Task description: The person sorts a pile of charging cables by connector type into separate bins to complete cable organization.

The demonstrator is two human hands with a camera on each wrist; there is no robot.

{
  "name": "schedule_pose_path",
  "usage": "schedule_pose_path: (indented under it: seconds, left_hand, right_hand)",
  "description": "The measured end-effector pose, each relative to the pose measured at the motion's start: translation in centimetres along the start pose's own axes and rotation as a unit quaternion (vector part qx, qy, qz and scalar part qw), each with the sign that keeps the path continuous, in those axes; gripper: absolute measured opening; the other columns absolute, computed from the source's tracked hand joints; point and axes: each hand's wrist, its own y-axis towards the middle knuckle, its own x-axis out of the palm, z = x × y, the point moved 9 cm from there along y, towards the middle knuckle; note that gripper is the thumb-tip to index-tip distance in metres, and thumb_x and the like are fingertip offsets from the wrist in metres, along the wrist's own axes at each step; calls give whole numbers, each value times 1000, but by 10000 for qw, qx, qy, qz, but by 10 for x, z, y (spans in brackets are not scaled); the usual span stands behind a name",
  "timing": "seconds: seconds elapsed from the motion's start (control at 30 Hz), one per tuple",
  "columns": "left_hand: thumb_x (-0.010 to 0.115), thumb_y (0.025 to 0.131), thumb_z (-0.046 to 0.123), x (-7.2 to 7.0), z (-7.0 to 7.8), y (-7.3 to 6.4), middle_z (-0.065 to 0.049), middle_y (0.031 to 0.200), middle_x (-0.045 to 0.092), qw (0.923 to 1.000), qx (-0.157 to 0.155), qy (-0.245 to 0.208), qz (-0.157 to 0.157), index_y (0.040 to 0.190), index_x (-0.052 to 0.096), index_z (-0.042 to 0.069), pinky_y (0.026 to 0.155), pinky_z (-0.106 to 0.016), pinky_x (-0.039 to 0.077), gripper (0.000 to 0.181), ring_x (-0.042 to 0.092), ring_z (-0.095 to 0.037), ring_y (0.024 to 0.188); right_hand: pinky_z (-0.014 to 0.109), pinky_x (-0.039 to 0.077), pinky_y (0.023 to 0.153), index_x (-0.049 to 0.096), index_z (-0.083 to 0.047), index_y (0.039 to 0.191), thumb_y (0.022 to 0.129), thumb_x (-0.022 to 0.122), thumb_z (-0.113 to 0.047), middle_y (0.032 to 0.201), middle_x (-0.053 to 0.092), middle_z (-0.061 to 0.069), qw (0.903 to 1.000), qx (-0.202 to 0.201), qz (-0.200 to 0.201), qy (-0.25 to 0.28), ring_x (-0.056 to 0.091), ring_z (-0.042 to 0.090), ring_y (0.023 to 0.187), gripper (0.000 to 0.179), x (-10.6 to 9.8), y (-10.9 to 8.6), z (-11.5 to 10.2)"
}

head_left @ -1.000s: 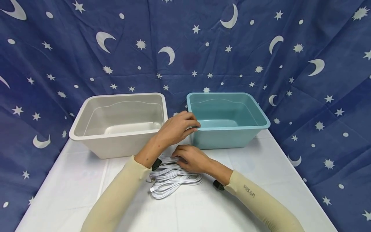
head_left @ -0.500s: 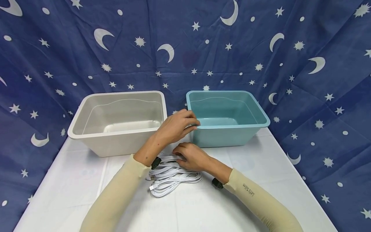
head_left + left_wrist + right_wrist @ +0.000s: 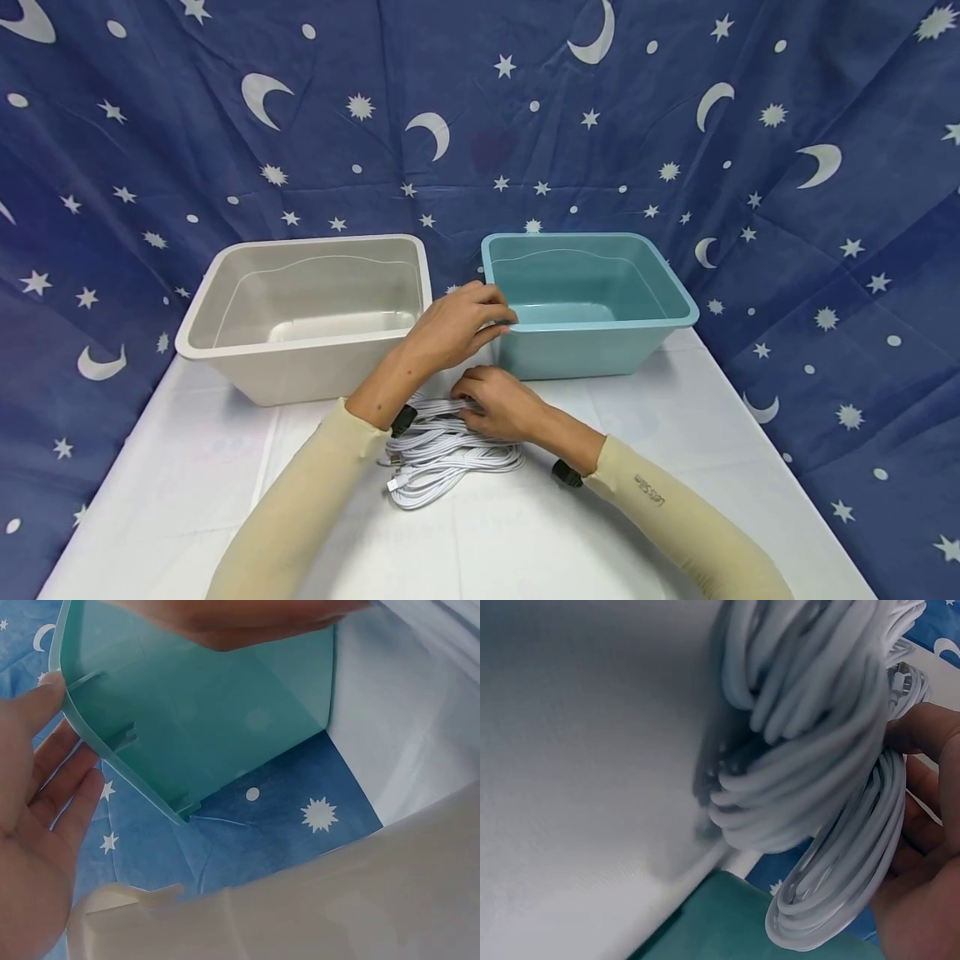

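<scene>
Coiled white cables (image 3: 457,467) lie bundled on the white table between my forearms, with a metal-tipped plug showing at their near left end. My right hand (image 3: 498,404) grips one bundle at the far end of the pile. In the right wrist view, thumb and fingers pinch this looped cable bundle (image 3: 840,862), while other coils lie beside it. Up at the teal bin (image 3: 577,354), my left hand (image 3: 457,325) holds the near left corner of its rim. The left wrist view has the thumb on one side of the rim (image 3: 112,761) and the fingers on the other.
A larger off-white bin (image 3: 300,371) stands at the back left, its near right corner behind my left forearm. No contents show inside either bin. A dark blue curtain (image 3: 480,125) with moons and stars hangs behind and along both sides of the white table (image 3: 570,542).
The head view tips down slightly. My right hand shifts a little to the right over the cables. My left hand stays at the teal bin's rim.
</scene>
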Motion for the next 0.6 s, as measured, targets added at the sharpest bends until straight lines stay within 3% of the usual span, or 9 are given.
schedule_pose_path:
  seconds: [0.6]
  left_hand:
    - [68, 97, 27, 0, 1, -1, 8, 110, 60, 10000, 9, -35, -36, 113, 76, 22, 83, -25, 46, 18, 53, -10, 101]
  right_hand:
    - [23, 50, 83, 70, -14, 107, 86, 73, -14, 103, 64, -4, 9986, -412, 285, -143, 58, 9, 96, 21, -47, -17, -13]
